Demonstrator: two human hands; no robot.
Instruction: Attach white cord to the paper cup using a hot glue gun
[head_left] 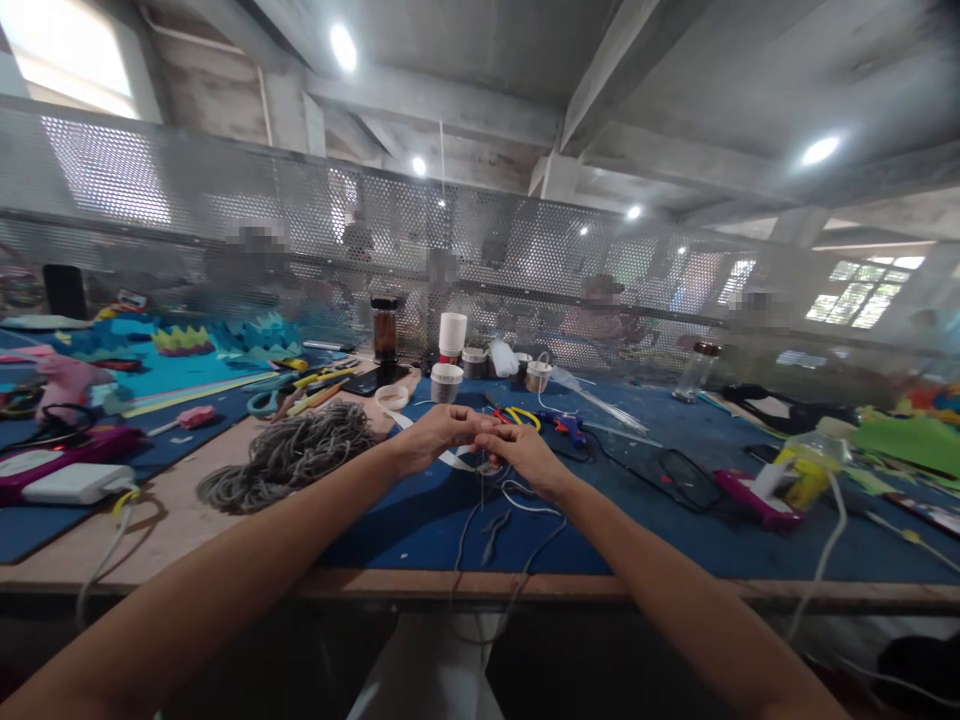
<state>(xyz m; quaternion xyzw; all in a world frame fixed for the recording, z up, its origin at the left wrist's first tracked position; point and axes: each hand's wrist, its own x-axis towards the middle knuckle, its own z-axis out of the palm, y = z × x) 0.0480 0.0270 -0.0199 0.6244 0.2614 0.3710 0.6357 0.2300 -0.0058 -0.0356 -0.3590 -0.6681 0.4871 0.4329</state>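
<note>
My left hand and my right hand meet over the blue mat, fingertips pinched together on a small item too tiny to name. Thin grey cords hang from between the fingers and trail over the table's front edge. A white strip lies under my left hand. Small pliers rest on the mat just below my hands.
A pile of grey yarn lies to the left. Paper cups, a dark jar, tape rolls and a blue glue gun stand behind. A white charger sits left, a yellow-pink tool right. Perforated screen with people behind.
</note>
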